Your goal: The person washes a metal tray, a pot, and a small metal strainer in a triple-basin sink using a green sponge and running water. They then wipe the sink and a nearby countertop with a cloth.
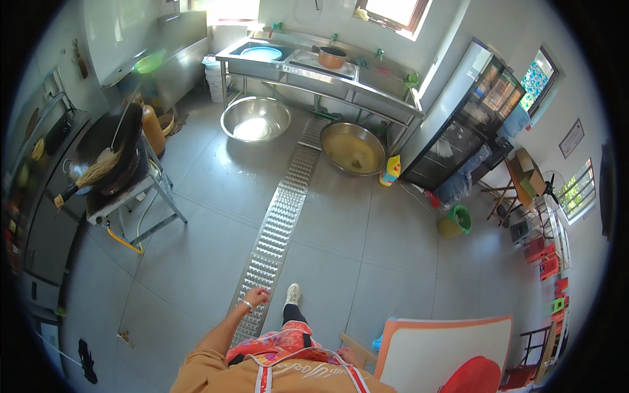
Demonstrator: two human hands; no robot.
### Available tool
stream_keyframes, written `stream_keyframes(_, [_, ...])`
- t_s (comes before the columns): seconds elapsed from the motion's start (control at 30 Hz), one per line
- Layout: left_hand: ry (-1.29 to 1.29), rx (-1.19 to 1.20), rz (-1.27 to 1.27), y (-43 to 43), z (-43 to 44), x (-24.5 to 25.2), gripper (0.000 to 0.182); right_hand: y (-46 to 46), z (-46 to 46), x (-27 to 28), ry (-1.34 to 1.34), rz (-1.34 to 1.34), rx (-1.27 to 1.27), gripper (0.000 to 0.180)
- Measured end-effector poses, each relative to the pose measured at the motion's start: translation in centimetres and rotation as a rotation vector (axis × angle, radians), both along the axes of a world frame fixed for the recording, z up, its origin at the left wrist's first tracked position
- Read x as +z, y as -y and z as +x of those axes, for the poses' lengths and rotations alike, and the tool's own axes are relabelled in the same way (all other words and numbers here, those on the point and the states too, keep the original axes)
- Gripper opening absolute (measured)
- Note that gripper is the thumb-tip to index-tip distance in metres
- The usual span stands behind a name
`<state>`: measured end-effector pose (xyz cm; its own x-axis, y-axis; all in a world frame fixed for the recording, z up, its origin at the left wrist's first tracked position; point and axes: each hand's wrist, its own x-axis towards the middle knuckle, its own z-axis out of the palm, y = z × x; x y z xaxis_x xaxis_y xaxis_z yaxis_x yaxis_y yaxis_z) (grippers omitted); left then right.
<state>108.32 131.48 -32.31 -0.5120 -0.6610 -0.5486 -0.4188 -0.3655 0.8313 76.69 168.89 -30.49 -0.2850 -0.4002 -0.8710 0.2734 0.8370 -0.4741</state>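
My left hand [257,296] is held out ahead of my body, loosely curled with nothing in it, above the perforated metal drain cover [280,221] in the floor. A band circles its wrist. Low against my red floral apron [290,339] is my right hand [350,356], partly hidden, close to a wooden bar [357,348]; whether it holds anything cannot be told. One white shoe [293,294] shows on the grey tiled floor. Beside me on the right stands a white-topped table [442,349] with an orange edge, bearing a red round object [472,376].
A wok [110,142] with a bamboo brush [96,173] sits on a metal stand at left. Ahead are a steel sink [319,81], a shiny basin [255,120] and a basin of cloudy liquid [354,150]. Rightward stand a glass-door cabinet [462,118] and a green-lined bin [454,222].
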Motion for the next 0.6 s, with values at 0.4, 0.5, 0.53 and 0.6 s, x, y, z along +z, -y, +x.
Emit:
stream_keyframes(0.4, [0.515,0.419,0.100,13.0,10.4,5.1,0.017,31.2,-19.4,0.3,-0.046,-0.126,-0.102,0.018])
stream_keyframes(0.5, [0.356,0.651,0.101,18.0,7.4,6.5,0.017,40.9,-22.4,1.0,-0.071,-0.107,0.005,0.019])
stream_keyframes(0.53, [0.311,0.664,0.097,19.8,6.2,6.6,0.017,44.0,-22.9,1.0,-0.084,-0.092,0.051,0.019])
stream_keyframes(0.6, [0.271,0.638,0.103,23.2,4.3,5.9,0.017,49.5,-23.2,0.3,-0.085,-0.087,0.116,0.018])
